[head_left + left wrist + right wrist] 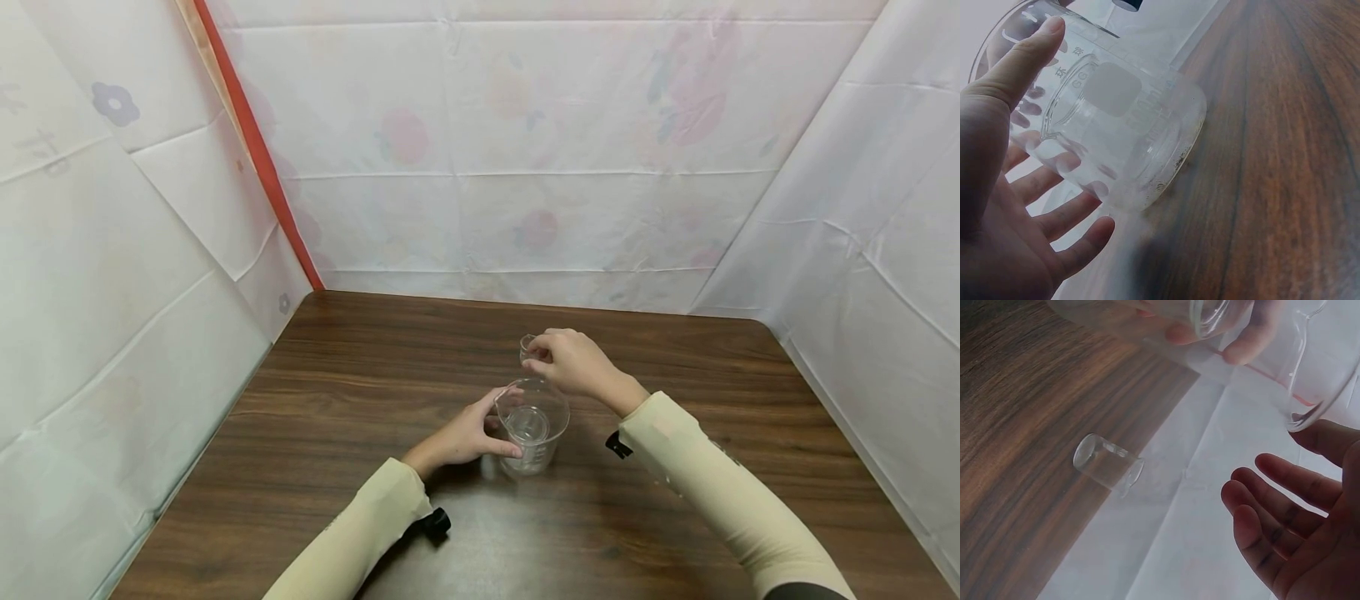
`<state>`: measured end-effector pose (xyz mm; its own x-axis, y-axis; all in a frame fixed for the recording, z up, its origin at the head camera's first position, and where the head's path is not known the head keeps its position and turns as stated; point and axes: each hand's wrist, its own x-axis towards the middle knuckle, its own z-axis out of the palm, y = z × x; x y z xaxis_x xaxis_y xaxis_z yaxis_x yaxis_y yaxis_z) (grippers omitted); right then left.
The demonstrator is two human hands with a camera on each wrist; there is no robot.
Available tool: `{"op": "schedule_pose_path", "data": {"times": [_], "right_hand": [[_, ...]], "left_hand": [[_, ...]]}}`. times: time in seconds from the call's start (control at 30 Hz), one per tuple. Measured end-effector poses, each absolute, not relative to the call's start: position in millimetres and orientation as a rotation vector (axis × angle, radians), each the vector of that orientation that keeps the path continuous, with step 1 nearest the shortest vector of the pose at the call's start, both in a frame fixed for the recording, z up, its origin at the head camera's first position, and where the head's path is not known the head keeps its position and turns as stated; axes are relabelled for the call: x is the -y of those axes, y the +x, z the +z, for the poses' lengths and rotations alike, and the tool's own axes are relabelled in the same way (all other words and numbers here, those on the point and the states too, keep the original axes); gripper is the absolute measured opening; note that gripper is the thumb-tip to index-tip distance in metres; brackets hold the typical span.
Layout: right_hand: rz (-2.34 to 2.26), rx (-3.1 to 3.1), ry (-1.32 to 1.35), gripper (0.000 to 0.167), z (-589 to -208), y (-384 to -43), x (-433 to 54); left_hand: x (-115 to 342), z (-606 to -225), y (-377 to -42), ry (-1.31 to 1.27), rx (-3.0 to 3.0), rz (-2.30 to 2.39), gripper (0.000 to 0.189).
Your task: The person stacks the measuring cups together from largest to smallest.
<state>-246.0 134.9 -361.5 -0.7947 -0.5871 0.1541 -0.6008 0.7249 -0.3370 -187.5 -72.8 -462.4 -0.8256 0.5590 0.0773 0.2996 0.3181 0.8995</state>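
Observation:
A large clear glass beaker (555, 442) stands on the table, white markings on its wall. My left hand (467, 433) holds it from the left, thumb along the near side and fingers (1069, 212) spread around the far side. Inside sits a smaller beaker (528, 425), its spout showing through the glass in the left wrist view. Behind the large one, a little glass beaker (1110, 464) stands by itself. My right hand (576, 360) hovers over the large beaker's far rim, fingers loosely bent and holding nothing; its thumb overlaps that rim in the right wrist view.
The dark wood-grain table (337, 375) runs back to a white printed sheet (465, 217). More white sheeting hangs along the left and right sides. A red strip (262, 158) slants down to the table's back left corner.

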Motion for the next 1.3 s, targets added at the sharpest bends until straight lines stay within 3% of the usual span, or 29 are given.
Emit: {"op": "schedule_pose_path", "data": {"times": [1.3], "right_hand": [[0.714, 2.994, 0.746, 0.032, -395.1, -278.1, -141.4]], "left_hand": [[72.5, -464.4, -188.8, 0.770, -2.331, 1.521, 0.081]]}}
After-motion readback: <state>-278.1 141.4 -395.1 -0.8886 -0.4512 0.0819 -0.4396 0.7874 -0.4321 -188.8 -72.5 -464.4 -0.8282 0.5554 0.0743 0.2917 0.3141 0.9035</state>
